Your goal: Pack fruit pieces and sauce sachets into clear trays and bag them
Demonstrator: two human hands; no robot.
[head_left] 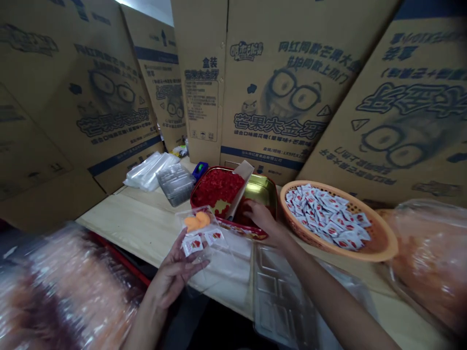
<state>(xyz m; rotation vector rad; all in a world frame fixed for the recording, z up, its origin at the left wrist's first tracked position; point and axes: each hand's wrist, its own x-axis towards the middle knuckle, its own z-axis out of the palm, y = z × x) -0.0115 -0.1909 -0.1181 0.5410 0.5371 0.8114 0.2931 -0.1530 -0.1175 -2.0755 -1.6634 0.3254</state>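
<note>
My left hand (173, 274) holds a clear plastic tray (222, 248) above the table's front edge. Orange candies (197, 221) lie in it, with a white sachet (192, 245) and a second white sachet (214, 236) beside them. My right hand (260, 215) reaches into the right side of a red-rimmed, gold-lined tin (263, 187), fingers curled downward; whatever they grip is hidden. A cardboard strip (239, 189) divides the tin. Small red pieces (218, 187) heap up in its left side.
An orange basket (381, 238) of white sachets stands right of the tin. Clear trays (279, 296) lie at the front, more trays (175, 183) at back left. A blue tape dispenser (200, 170) sits behind. Bags of orange candies (430, 262) flank the right; cardboard boxes (204, 48) wall the back.
</note>
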